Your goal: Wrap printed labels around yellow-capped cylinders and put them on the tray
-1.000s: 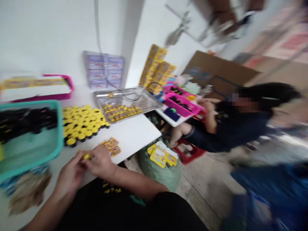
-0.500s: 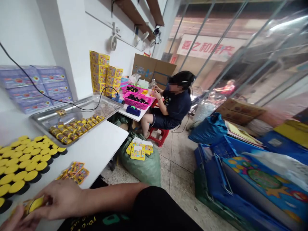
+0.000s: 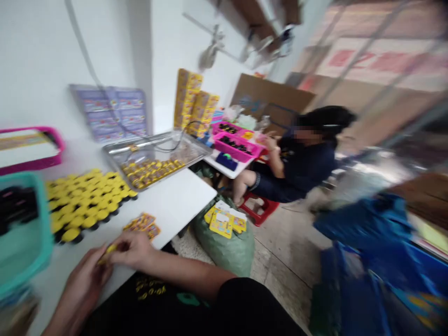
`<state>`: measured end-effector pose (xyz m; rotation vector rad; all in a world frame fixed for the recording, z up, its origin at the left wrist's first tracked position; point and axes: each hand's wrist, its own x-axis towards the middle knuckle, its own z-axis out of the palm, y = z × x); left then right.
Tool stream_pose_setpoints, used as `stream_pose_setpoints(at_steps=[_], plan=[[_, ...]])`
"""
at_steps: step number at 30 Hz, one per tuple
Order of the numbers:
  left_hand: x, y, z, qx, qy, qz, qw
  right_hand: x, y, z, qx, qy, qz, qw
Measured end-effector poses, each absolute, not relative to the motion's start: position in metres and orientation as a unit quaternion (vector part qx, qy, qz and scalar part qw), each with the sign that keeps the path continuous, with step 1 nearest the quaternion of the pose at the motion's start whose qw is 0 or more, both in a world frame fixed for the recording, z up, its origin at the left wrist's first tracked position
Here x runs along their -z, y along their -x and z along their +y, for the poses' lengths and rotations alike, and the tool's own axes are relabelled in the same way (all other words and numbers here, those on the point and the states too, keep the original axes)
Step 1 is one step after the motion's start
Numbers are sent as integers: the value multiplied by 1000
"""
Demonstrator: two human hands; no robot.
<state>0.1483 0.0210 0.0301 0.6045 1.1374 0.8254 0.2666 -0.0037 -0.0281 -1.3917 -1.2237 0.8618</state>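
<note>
My left hand point(image 3: 86, 273) and my right hand point(image 3: 136, 251) meet over the front of the white table, both closed on one small yellow-capped canister point(image 3: 108, 253). Fingers cover most of it, and the view is blurred by motion. Just beyond my right hand lies a loose pile of printed yellow-orange labels point(image 3: 149, 224). Rows of round black pieces with yellow tops point(image 3: 87, 200) stand close together behind my hands. Farther back, a metal tray point(image 3: 154, 181) holds several labelled canisters lying on their sides.
A teal basket point(image 3: 45, 224) with black pieces and a pink-rimmed tray point(image 3: 59, 140) stand at the left. A green sack point(image 3: 227, 252) with yellow cards sits beyond the table edge. A seated person point(image 3: 301, 158) works by pink baskets point(image 3: 234, 147). Blue crates point(image 3: 367, 280) fill the right.
The view has swung left, bringing the teal basket and pink-rimmed tray into sight. Both hands now appear farther right in the picture, still holding the canister.
</note>
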Motion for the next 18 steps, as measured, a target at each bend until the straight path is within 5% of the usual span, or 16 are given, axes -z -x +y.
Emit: stream_pose_setpoints(at_steps=[5,11,14,18], plan=[[-13,-149,23,-349,-327,391,786,15,-273,-10,-297,534,-550,570],[4,-145,16,-418,-297,415,751,3,-279,-16,-273,527,-617,517],[10,-145,18,-327,-273,379,821,9,-285,-19,-181,546,-662,480],[10,-137,30,-222,-275,309,883,13,-291,-6,-236,521,-676,465]])
